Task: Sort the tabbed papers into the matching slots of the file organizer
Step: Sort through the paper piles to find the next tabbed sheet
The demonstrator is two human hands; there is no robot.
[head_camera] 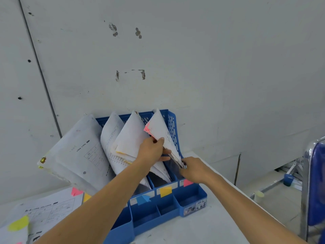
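Observation:
A blue file organizer (191, 199) stands on the table against the wall, with blue, yellow and pink labels on its front. Papers lean in each slot. My left hand (153, 149) grips the edge of the pink-tabbed papers (158, 129) in the rightmost slot, the one with the pink label (187, 182). My right hand (194, 170) pinches the lower corner of the same papers, where a metal clip shows. A loose stack of tabbed papers (51, 208) with pink, yellow and green tabs lies on the table at the left.
The white table (202, 231) ends close to the organizer's right side. A blue chair with a chrome frame (314, 182) stands at the far right. The wall rises right behind the organizer. A large sheet (75, 152) leans out of the leftmost slot.

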